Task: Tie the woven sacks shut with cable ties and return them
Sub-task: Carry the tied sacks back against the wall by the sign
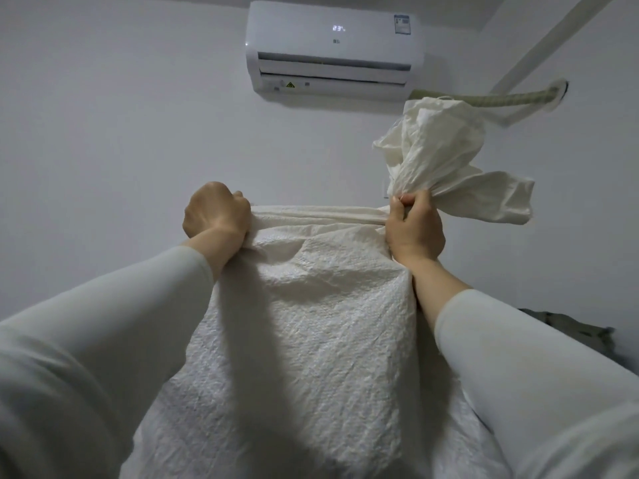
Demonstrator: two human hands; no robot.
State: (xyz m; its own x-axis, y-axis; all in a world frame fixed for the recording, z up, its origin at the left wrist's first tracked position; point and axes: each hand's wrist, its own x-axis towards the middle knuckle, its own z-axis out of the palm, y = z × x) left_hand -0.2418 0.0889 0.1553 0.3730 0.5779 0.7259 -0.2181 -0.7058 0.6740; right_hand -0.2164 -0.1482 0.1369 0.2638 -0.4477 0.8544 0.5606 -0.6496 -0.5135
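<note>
Woven sack (311,323), white and crinkled, was held up in front of the person and filled the lower middle of the head view. Its top edge was stretched in a taut band between the two hands.

Left hand (217,212): fisted tight round the sack's upper left corner, knuckles toward the camera.

Right hand (415,229): fingers curled and clamped round a gathered neck of material at the upper right corner. Above that fist a crumpled bunch of fabric (439,150) flared up and out to the right. Could not tell whether it was the same sack's mouth or a separate piece.

Both forearms were in pale long sleeves (103,323).

Behind: a white wall (121,98) with an air conditioner (333,50) mounted high and a wrapped pipe (501,98) running off to its right. Dark cloth (567,330) lay low at the right edge.
</note>
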